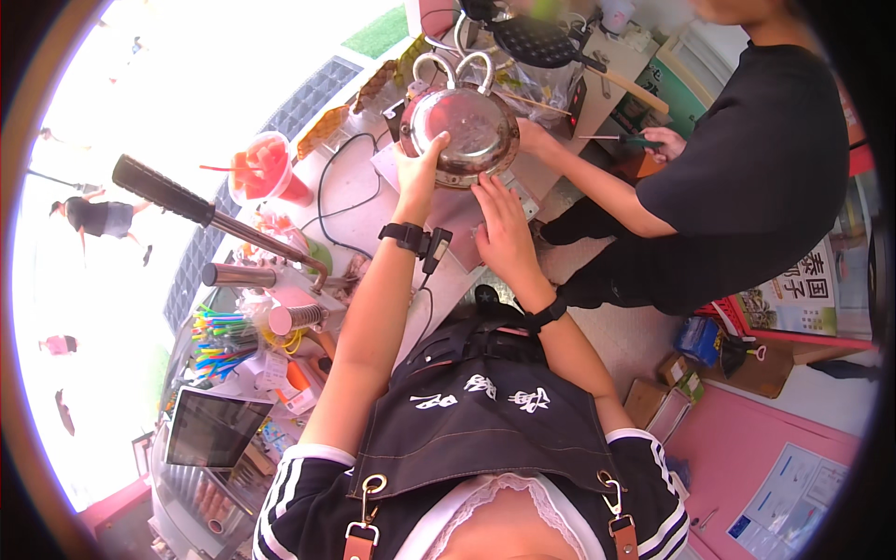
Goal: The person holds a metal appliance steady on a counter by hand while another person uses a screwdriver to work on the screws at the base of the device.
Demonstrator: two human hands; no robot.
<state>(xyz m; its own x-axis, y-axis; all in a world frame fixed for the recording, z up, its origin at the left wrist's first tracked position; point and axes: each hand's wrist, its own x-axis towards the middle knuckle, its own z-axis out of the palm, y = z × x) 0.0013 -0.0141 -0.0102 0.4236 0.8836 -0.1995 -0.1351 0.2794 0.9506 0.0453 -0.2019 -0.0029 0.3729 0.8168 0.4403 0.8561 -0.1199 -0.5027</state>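
Note:
A round, polished metal vessel (457, 126), shaped like a shallow pot with two looped metal tubes at its far side, is held above the counter. My left hand (422, 168) grips its left edge, the thumb lying over its shiny face. At its near rim, the stretched fingers of my right hand (502, 219) touch the metal without closing round it. A co-worker's hand (534, 137) reaches to the vessel's right edge. In that person's other hand is a screwdriver (627, 140) with a dark green handle. The vessel's underside is hidden.
On the counter at left stand a cup of red fruit pieces (266, 173) and a lever press (252, 243). A black cable (322, 187) runs across the counter. A dark waffle-patterned pan (537, 42) lies at the back. The co-worker (737, 177) stands close on my right.

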